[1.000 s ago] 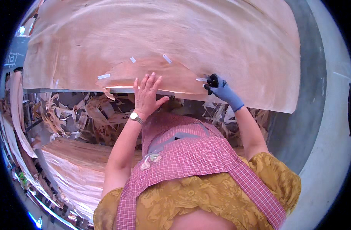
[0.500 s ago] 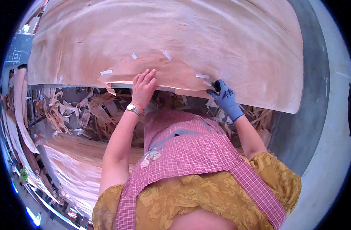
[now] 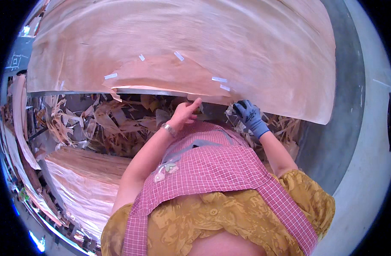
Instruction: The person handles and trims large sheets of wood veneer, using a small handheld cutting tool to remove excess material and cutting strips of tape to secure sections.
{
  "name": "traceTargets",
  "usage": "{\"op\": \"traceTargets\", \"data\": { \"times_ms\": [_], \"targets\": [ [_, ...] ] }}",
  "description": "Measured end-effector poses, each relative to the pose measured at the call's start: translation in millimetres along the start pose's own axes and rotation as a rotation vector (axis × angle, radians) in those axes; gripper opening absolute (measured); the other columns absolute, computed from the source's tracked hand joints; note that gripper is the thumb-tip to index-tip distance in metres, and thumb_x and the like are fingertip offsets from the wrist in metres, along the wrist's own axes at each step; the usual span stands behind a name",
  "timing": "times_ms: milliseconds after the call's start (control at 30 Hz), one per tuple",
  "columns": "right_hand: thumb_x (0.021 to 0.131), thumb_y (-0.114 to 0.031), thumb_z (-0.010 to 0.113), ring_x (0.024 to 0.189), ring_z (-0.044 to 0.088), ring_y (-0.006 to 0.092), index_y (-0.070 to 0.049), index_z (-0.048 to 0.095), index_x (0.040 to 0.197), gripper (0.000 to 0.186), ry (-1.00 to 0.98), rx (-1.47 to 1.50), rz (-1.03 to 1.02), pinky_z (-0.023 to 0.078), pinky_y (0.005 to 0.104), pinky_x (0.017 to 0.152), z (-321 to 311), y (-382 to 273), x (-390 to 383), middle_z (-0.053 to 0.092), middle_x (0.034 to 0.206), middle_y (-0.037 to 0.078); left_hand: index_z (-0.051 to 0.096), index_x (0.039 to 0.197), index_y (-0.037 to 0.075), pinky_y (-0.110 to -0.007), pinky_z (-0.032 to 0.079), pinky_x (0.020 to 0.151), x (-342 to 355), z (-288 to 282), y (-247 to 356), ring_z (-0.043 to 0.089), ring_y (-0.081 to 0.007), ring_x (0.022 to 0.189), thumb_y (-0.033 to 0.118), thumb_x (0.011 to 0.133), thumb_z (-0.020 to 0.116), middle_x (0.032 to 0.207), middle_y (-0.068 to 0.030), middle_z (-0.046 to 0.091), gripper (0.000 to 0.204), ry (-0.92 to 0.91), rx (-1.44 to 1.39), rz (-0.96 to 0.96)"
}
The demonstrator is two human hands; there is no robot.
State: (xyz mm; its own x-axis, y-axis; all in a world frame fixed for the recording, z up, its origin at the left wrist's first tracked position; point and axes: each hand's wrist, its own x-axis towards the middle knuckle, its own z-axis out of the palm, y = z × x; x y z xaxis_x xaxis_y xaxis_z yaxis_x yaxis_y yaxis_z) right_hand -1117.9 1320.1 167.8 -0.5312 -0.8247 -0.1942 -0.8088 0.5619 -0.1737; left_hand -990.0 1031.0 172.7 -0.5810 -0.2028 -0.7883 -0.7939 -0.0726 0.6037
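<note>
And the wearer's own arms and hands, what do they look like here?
The left hand is ungloved, with a silvery band around its wrist. The right hand wears a blue glove with black on the fingers and dark markings on the back. Both forearms are bare below short, mustard-yellow patterned sleeves.

A mustard blouse [image 3: 176,226], patterned tone on tone, has short sleeves [image 3: 304,192] and a round button [image 3: 213,211]. Over it, a pink checked apron [image 3: 208,170] bears a small appliqué [image 3: 161,175] toward 9 o'clock; its straps [image 3: 288,216] run toward 7 and 4 o'clock. The right hand [image 3: 246,114] wears a blue glove [image 3: 258,127], black toward 10 o'clock; a silvery band [image 3: 169,129] rings the left wrist [image 3: 173,124].
</note>
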Motion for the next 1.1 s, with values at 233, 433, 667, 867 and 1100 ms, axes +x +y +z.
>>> {"op": "traceTargets", "data": {
  "times_ms": [233, 433, 667, 867, 1100],
  "targets": [
    [0.082, -0.020, 0.067, 0.086, 0.062, 0.0352, -0.015, 0.059, 0.120, 0.039, 0.390, 0.273, 0.351, 0.052, 0.0440, 0.073, -9.4, 14.8, 9.5, 0.060, 0.103, 0.013, 0.060, 0.106, 0.004, -0.029, 0.053, 0.071, 35.4, 27.5, -20.6, 0.065, -0.0157, 0.084, 0.040, 0.088, 0.069, 0.099, -0.0042, 0.067, 0.041, -0.027, -0.569, -0.113],
    [0.083, -0.028, 0.064, 0.097, 0.058, 0.0347, -0.017, 0.053, 0.130, 0.049, 0.621, -0.034, 0.512, 0.051, 0.0463, 0.076, 17.4, 60.3, 40.2, 0.059, 0.106, 0.015, 0.059, 0.103, 0.006, -0.031, 0.056, 0.069, 31.9, 33.4, -21.6, 0.065, -0.0151, 0.082, 0.034, 0.089, 0.070, 0.095, -0.0034, 0.066, 0.033, 0.054, -0.640, -0.127],
    [0.083, -0.029, 0.063, 0.099, 0.058, 0.0334, -0.018, 0.054, 0.130, 0.049, 0.633, 0.037, 0.502, 0.051, 0.0458, 0.079, 26.0, 66.9, 36.6, 0.059, 0.107, 0.014, 0.055, 0.109, 0.005, -0.033, 0.057, 0.071, 25.5, 12.9, -35.2, 0.066, -0.0185, 0.084, 0.028, 0.092, 0.065, 0.097, -0.0064, 0.064, 0.030, 0.141, -0.780, -0.067],
    [0.079, -0.032, 0.069, 0.100, 0.057, 0.0342, -0.017, 0.053, 0.131, 0.056, 0.606, 0.082, 0.502, 0.051, 0.0453, 0.079, 10.5, 67.5, 31.5, 0.057, 0.113, 0.016, 0.059, 0.103, 0.006, -0.031, 0.053, 0.059, 19.4, -60.1, -147.0, 0.061, -0.0162, 0.075, 0.026, 0.088, 0.062, 0.091, -0.0057, 0.061, 0.025, 0.492, -0.415, 0.062],
    [0.069, -0.040, 0.079, 0.108, 0.054, 0.0334, -0.017, 0.040, 0.143, 0.086, -0.075, -0.155, 0.031, 0.053, 0.0420, 0.083, -52.2, 59.4, -30.1, 0.054, 0.121, 0.014, 0.062, 0.082, 0.006, -0.030, 0.042, 0.044, 3.3, -164.9, -270.4, 0.056, -0.0145, 0.058, 0.025, 0.086, 0.066, 0.075, -0.0038, 0.060, 0.020, 0.955, -0.081, -0.027]
  ]
}}
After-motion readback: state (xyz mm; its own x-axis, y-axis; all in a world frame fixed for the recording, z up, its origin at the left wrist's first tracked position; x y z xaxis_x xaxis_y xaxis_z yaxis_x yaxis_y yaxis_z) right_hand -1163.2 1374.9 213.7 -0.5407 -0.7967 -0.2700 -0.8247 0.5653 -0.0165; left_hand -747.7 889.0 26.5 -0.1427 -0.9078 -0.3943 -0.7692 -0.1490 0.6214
